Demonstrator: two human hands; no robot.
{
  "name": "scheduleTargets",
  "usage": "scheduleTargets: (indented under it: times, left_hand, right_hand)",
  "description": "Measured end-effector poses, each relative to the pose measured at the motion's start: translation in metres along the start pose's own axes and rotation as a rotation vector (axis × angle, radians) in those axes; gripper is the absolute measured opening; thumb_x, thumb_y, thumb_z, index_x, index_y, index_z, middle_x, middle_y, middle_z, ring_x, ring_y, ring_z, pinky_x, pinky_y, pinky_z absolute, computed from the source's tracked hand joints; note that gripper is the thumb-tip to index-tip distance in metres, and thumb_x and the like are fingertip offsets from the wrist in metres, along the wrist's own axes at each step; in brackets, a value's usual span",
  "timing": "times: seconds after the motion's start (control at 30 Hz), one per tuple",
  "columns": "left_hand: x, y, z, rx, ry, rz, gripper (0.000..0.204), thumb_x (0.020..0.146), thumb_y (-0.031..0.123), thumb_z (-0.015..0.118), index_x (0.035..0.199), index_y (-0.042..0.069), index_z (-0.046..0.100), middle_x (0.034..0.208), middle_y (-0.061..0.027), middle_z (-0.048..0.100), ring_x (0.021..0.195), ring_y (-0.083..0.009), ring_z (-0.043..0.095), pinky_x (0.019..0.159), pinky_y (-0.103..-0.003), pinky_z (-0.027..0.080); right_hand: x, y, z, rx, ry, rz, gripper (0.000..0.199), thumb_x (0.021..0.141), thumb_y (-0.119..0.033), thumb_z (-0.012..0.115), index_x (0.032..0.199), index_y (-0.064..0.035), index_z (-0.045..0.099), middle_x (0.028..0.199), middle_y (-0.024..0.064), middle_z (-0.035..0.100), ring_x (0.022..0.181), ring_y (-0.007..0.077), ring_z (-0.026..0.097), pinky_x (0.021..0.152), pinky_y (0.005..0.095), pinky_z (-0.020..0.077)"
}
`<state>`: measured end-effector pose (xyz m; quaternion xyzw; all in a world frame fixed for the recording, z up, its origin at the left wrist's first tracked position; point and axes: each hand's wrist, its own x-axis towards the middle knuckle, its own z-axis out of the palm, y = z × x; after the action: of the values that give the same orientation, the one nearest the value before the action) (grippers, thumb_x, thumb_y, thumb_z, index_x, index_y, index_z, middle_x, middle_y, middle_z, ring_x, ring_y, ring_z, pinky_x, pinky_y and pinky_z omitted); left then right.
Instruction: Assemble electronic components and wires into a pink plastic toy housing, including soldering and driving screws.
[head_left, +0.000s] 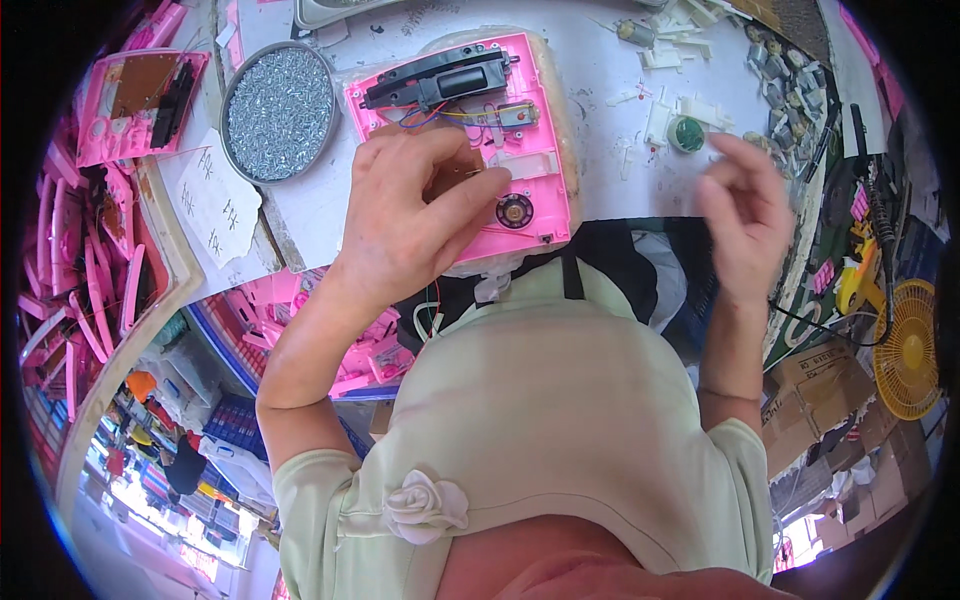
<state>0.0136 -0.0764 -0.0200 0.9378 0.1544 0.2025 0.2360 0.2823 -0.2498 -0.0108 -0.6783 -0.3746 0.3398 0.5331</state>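
Note:
A pink plastic housing point(560, 205) lies on a padded support in front of me. Inside it are a black plastic mechanism point(450, 82), a small motor point(517, 116) with thin wires, a whitish translucent piece point(532, 165) and a round black speaker point(515, 209). My left hand point(415, 200) is over the housing's left side, fingers curled in above a brown board point(455, 172). Its thumb reaches the translucent piece's left end; what the fingertips grip is hidden. Slightly blurred, my right hand point(742, 205) hovers at the table's right, fingers bent and apart, near a round green-topped thing point(686, 134).
A round metal dish of small screws point(278, 112) stands left, beside a handwritten paper point(218, 200). Pink parts point(105, 250) pile up at far left. White plastic pieces point(657, 122) and small motors point(770, 75) lie right. A yellow fan point(907, 348) is at far right.

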Motion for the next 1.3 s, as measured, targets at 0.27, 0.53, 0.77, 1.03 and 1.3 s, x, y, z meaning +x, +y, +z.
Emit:
scheduleTargets:
  times: [0.27,0.53,0.77,1.03,1.3]
  left_hand:
    - [-0.005,0.002,-0.003,0.022,-0.014,0.002,0.041,0.066,0.013,0.087,0.106,0.017,0.076,0.107,-0.0039,0.060,0.084,-0.0211,0.057,0.079,-0.038,0.040]
    - [0.015,0.003,0.003,0.241,0.104,-0.093,0.040,0.073,0.025,0.082,0.112,0.017,0.076,0.103,-0.0008,0.058,0.095,-0.0212,0.054,0.087,-0.040,0.034]
    - [0.017,0.001,0.010,0.247,0.123,-0.076,0.041,0.073,0.025,0.081,0.113,0.016,0.076,0.104,-0.0011,0.058,0.096,-0.0216,0.053,0.089,-0.041,0.032]
    - [0.017,0.003,0.013,0.250,0.120,-0.077,0.035,0.074,0.025,0.080,0.107,0.015,0.075,0.105,0.0003,0.061,0.097,-0.0215,0.055,0.092,-0.042,0.031]
    - [0.016,-0.001,0.017,0.255,0.140,-0.054,0.032,0.075,0.026,0.080,0.104,0.014,0.075,0.107,0.0000,0.062,0.098,-0.0216,0.057,0.092,-0.043,0.032]
  right_hand:
    - [0.014,-0.009,0.068,-0.383,-0.261,-0.355,0.017,0.083,-0.005,0.077,0.099,-0.0055,0.073,0.077,0.0073,0.067,0.063,0.0185,0.065,0.055,0.0303,0.0497]
    - [0.054,-0.017,0.093,-0.680,-0.140,-0.333,0.020,0.082,-0.024,0.075,0.082,-0.0075,0.065,0.075,0.0082,0.066,0.069,0.0286,0.067,0.058,0.0406,0.0520]
    - [0.062,-0.033,0.101,-0.912,-0.266,-0.351,0.020,0.082,-0.025,0.071,0.078,-0.0059,0.064,0.073,0.0110,0.066,0.070,0.0330,0.068,0.058,0.0445,0.0539]
    - [0.068,-0.027,0.094,-0.662,-0.291,-0.167,0.016,0.079,-0.018,0.074,0.077,-0.0034,0.066,0.067,0.0091,0.067,0.058,0.0219,0.066,0.056,0.0337,0.0529]
    - [0.083,-0.040,0.103,-1.006,-0.452,-0.272,0.022,0.077,-0.019,0.076,0.081,0.0004,0.067,0.072,0.0127,0.068,0.059,0.0229,0.066,0.060,0.0339,0.0535]
